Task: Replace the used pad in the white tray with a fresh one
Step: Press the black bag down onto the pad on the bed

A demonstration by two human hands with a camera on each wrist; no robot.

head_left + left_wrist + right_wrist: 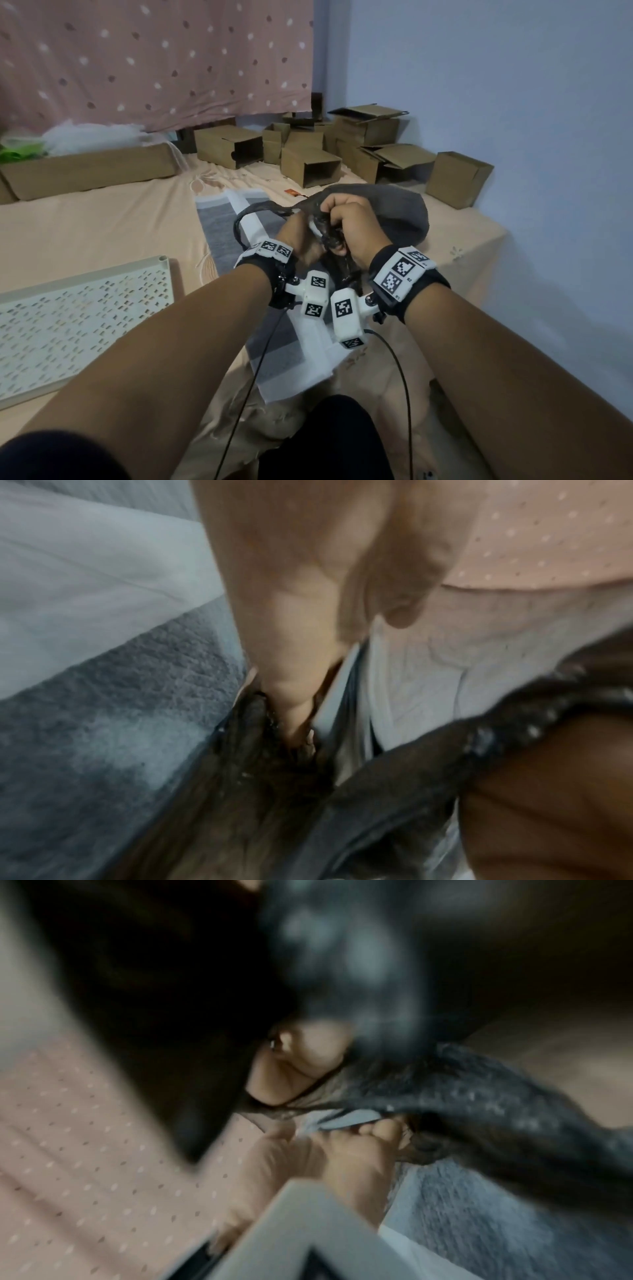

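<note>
My left hand (301, 236) and right hand (352, 233) are close together above the bed, both curled round the gathered mouth of a black plastic bag (387, 209). The bag bulges to the right behind my hands, and a loop of it (239, 222) hangs left. A white scrap (315, 228) shows between my hands. In the left wrist view my fingers (291, 696) dig into the black bag (445, 750) beside a white edge (335, 696). A grey and white pad (284, 346) lies flat on the bed below. The white perforated tray (85, 318) lies at the left.
Several open cardboard boxes (308, 168) crowd the far end of the bed, and a long box (92, 171) lies at the back left. The bed edge (493, 240) drops off on the right by the blue wall. Cables (260, 359) trail from my wrist cameras.
</note>
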